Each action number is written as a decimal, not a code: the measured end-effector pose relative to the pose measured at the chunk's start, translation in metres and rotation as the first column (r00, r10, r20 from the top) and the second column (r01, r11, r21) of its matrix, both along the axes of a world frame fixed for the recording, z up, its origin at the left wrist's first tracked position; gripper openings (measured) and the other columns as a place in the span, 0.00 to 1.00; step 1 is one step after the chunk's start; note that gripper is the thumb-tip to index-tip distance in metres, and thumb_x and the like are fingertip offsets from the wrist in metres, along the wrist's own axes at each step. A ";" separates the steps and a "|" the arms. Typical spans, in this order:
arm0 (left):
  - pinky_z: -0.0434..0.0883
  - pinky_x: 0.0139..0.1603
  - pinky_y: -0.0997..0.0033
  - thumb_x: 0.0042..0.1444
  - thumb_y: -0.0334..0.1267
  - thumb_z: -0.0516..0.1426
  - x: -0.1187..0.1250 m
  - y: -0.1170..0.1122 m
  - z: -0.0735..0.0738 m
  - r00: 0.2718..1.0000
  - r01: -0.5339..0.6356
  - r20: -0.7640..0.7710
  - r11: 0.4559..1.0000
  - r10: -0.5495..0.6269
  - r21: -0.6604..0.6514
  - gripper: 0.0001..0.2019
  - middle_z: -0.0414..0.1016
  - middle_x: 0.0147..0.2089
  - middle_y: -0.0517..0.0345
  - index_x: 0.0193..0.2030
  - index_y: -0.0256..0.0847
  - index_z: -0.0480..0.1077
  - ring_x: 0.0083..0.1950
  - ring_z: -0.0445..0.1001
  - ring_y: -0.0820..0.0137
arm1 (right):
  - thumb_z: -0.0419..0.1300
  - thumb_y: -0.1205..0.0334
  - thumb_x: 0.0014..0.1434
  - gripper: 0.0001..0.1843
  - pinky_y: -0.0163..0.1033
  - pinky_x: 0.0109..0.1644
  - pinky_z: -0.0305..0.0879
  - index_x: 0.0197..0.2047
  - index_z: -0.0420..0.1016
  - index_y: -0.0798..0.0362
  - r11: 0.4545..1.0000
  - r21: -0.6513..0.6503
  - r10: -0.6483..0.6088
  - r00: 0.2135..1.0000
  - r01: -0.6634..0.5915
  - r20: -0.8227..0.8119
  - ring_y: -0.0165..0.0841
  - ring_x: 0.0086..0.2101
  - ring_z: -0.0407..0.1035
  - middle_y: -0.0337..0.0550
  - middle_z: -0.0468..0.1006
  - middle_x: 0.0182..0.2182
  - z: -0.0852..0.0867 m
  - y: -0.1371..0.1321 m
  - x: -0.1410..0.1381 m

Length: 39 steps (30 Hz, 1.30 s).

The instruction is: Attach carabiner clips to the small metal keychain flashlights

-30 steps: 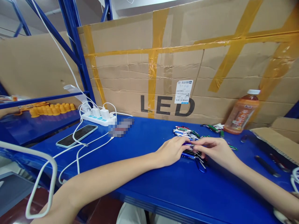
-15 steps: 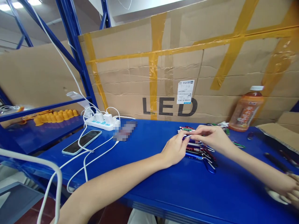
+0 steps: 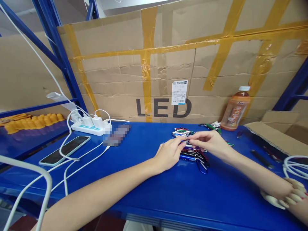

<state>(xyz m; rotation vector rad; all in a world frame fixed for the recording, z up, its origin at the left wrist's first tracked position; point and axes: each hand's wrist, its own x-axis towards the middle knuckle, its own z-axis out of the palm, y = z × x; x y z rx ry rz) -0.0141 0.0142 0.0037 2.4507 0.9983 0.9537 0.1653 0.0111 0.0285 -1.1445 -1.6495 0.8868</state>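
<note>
Over a row of slim, shiny pen-like tubes [image 3: 188, 158], my left hand [image 3: 167, 155] and my right hand [image 3: 211, 143] meet fingertip to fingertip. Both are closed in a pinch on a small silvery piece [image 3: 186, 141], mostly covered by the fingers, so its kind is unclear. The tubes lie side by side in blue, black, red, silver and green. Carabiner clips [image 3: 202, 169] stick out from their right ends. My left forearm reaches across the blue table [image 3: 154, 192]. A beaded bracelet [image 3: 286, 194] circles my right wrist.
Behind stands a large taped cardboard sheet [image 3: 115, 83]. A drink bottle [image 3: 235, 109], an open carton [image 3: 267, 134], dark tubes [image 3: 262, 158] and a coiled white cable [image 3: 295, 166] are at right. A phone [image 3: 64, 150], power strip [image 3: 91, 128] and loose cables are at left.
The view has turned to the right, so the scene sits further left and a coiled cable appears at right. Both hands keep their pinch at the same tubes.
</note>
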 end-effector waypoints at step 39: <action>0.67 0.43 0.70 0.63 0.37 0.43 0.003 0.004 -0.002 0.993 0.086 0.087 0.993 -0.078 -0.087 0.14 0.75 0.45 0.57 0.46 0.42 0.68 0.43 0.72 0.67 | 0.64 0.55 0.48 0.09 0.34 0.30 0.66 0.26 0.79 0.52 0.886 0.437 0.067 0.976 -0.154 0.208 0.29 0.28 0.67 0.43 0.72 0.28 -0.009 0.005 0.008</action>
